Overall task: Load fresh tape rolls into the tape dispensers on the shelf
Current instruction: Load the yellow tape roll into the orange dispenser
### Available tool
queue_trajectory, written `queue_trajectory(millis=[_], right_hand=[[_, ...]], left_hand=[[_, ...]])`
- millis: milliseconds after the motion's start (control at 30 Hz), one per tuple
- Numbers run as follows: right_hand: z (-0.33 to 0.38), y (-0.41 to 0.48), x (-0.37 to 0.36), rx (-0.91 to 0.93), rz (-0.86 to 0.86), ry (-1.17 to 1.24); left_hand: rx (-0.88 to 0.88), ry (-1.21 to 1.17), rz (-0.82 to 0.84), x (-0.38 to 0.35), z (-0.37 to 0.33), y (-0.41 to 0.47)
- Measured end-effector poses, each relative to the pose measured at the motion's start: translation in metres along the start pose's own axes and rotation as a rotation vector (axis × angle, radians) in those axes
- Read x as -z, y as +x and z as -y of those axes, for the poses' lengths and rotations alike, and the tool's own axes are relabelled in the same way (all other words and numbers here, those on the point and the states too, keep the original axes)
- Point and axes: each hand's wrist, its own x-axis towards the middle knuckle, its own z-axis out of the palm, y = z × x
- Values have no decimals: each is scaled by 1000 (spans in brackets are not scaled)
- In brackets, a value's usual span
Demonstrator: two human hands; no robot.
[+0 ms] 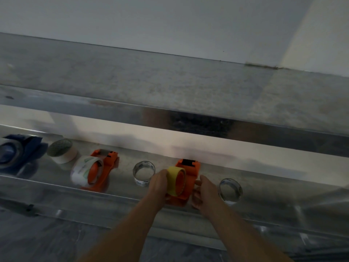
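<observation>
My left hand (158, 184) grips yellow roll (172, 179); right hand (203, 193) clasps orange dispenser (189, 176), 3 o'clock side. Surface: steel shelf (273, 186), white wall (132, 133) behind. At 9 o'clock printed roll (84, 172), lettering blurred.

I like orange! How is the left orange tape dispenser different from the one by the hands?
The left orange plastic tape dispenser carries a clear printed tape roll; the right orange plastic tape dispenser carries a yellow tape roll. Nobody touches the left one; on the right one, the left hand grips the roll and the right hand holds its side. Both sit on the metal shelf.
</observation>
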Motion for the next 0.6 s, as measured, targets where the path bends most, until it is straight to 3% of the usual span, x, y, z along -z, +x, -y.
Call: queue_trajectory(millis=[200,600], right_hand=[[1,-2,3,20,190,240],[0,-11,9,129,689,286]], left_hand=[[110,-231,138,12,-6,6],[137,-312,229,25,-17,-2]])
